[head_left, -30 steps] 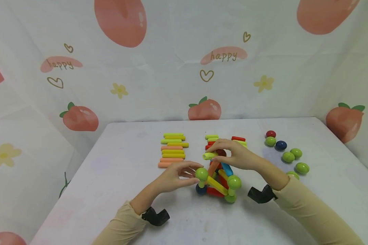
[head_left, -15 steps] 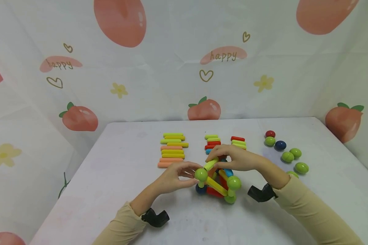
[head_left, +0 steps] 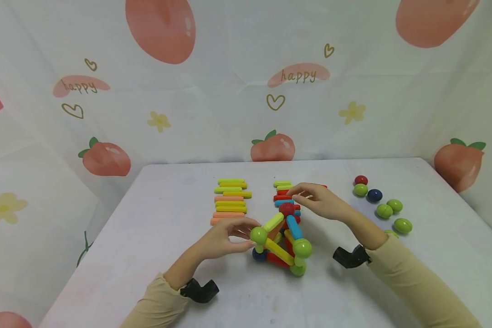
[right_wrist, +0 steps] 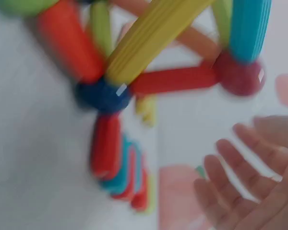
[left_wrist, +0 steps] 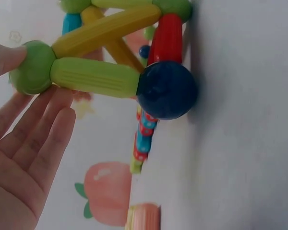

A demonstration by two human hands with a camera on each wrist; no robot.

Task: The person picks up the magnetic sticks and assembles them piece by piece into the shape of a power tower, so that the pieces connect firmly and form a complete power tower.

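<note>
A frame of coloured rods and balls stands on the table, right of my left hand (head_left: 231, 237). That hand holds its upper left green ball (head_left: 258, 235), the thumb on one side and fingers on the other in the left wrist view. A light green rod (head_left: 273, 222) runs from this ball to a red ball (head_left: 287, 209), where a blue rod (head_left: 294, 227) also joins. Below the held ball, a dark blue ball (left_wrist: 167, 89) meets the tabletop. My right hand (head_left: 321, 201) hovers behind and right of the red ball, apart from it and holding nothing, fingers spread in the right wrist view.
Yellow, green and orange rods (head_left: 231, 203) lie in a row at the back left of the white table (head_left: 180, 191). Shorter rods (head_left: 283, 197) lie behind the frame, partly covered by my right hand. Several loose balls (head_left: 384, 210) sit on the right.
The light green rod, earlier in my right hand, now bridges the green and red balls. My right hand has let go and moved up and away. The frame and left hand have shifted slightly left.
</note>
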